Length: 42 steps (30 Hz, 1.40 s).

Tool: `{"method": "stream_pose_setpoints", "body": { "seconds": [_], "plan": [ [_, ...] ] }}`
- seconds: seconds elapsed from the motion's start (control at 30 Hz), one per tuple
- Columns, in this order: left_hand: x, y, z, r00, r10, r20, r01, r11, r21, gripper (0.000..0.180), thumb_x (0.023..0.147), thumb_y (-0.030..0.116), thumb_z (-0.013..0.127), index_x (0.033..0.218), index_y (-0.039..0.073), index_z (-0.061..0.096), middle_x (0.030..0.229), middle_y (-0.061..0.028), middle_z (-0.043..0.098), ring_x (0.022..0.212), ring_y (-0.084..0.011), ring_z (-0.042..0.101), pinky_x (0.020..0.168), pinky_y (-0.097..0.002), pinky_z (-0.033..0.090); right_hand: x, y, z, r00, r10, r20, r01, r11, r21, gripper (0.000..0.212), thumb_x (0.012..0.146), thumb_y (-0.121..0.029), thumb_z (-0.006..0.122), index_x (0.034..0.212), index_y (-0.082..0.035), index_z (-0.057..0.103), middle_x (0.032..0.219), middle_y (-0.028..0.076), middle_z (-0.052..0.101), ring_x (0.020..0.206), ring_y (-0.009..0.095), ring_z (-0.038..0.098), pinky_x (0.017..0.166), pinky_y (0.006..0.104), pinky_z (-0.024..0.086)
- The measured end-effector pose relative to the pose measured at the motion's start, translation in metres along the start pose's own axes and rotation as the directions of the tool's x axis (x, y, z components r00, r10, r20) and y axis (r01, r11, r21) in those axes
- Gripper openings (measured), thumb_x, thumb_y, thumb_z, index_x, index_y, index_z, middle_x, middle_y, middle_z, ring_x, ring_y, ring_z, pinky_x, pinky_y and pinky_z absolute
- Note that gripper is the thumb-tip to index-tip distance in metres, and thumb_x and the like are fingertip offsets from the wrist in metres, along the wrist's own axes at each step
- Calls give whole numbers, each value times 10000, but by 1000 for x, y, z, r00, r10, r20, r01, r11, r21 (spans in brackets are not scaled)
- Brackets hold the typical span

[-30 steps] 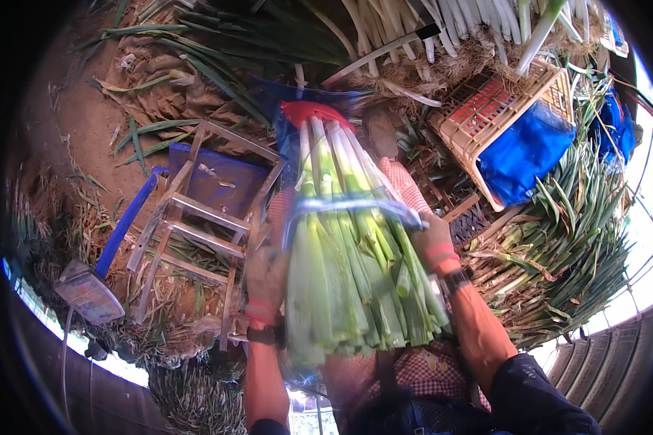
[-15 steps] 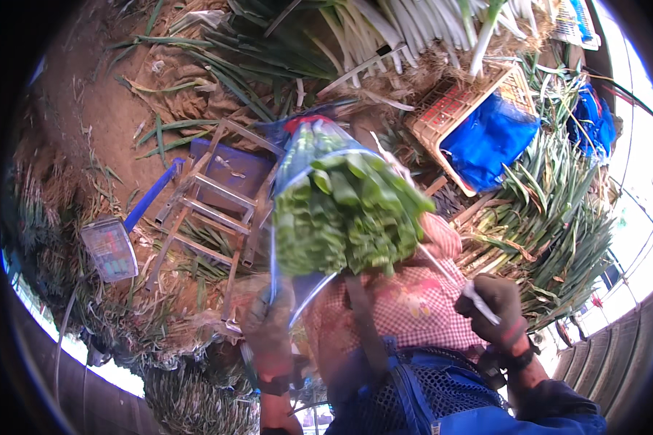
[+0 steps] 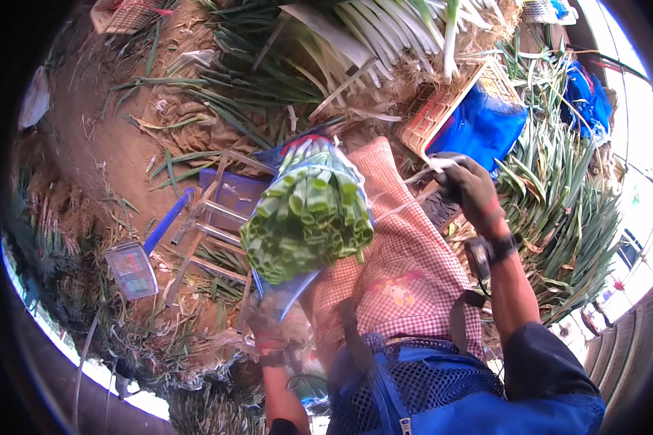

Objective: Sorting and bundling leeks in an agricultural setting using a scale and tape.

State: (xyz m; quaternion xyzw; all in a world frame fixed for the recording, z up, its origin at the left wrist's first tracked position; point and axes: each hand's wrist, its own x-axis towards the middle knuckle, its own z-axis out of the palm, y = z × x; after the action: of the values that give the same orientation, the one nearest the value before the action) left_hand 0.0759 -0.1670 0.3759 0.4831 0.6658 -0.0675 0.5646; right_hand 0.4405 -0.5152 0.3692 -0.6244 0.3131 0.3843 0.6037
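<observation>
A bundle of leeks (image 3: 315, 210), its trimmed green leaf ends facing me, sits in a thin blue bag (image 3: 331, 156) in front of my checked apron. My left hand (image 3: 267, 308), gloved and blurred, is closed at the near left of the bundle on the bag's blue edge strip. Over to the right, my gloved right hand (image 3: 473, 185) grips a white drawstring (image 3: 403, 204) that runs from the bag's right side. The bag's far end, with a red part, lies on a metal frame. The fingertips of my left hand are hard to make out.
Trimmed leeks with white stems (image 3: 395, 40) lie at the far side. A tan crate (image 3: 442, 109) with blue netting (image 3: 486, 123) stands at right, beside heaped leeks (image 3: 566, 225). At left are a metal frame (image 3: 221, 235) and a blue-armed scale display (image 3: 132, 270).
My right hand has moved up and away, drawing the white string out to the right. The bag's mouth has narrowed around the leeks, while my left hand stays low at the left.
</observation>
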Motion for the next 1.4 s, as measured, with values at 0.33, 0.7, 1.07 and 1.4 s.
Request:
{"method": "stream_pose_setpoints", "body": {
  "seconds": [0.33,0.7,1.07,1.4],
  "plan": [
    [-17,-12,29,997,-83,-5,83,986,147,387,944,95,685,1318,4,644,1127,-16,661,972,-123,606,855,-267,508,145,161,13,831,396,390,-199,867,-458,629,838,-603,762,1043,-10,717,867,57,673,714,134,598,623,296,492],
    [-5,-21,-14,999,-12,-30,17,985,173,407,879,79,681,1278,1,651,1008,5,650,822,-113,590,721,-260,504,63,105,72,947,184,263,-190,982,-3,200,1001,-148,615,1125,-5,678,859,-4,654,633,77,532,573,247,440],
    [23,-45,-20,993,32,-111,-29,999,29,228,985,198,635,1088,13,719,929,-41,674,745,-121,578,648,-286,474,20,67,90,974,217,70,-173,903,-393,284,1005,-290,644,1039,-12,689,759,-11,599,552,52,453,474,244,346],
    [3,-23,7,991,-131,-38,129,991,-41,459,899,59,621,1353,2,607,967,38,621,783,-94,558,675,-228,468,93,198,59,909,343,237,63,448,-892,560,921,-462,673,1091,69,715,1002,190,737,927,254,697,813,389,529]
  ]
}}
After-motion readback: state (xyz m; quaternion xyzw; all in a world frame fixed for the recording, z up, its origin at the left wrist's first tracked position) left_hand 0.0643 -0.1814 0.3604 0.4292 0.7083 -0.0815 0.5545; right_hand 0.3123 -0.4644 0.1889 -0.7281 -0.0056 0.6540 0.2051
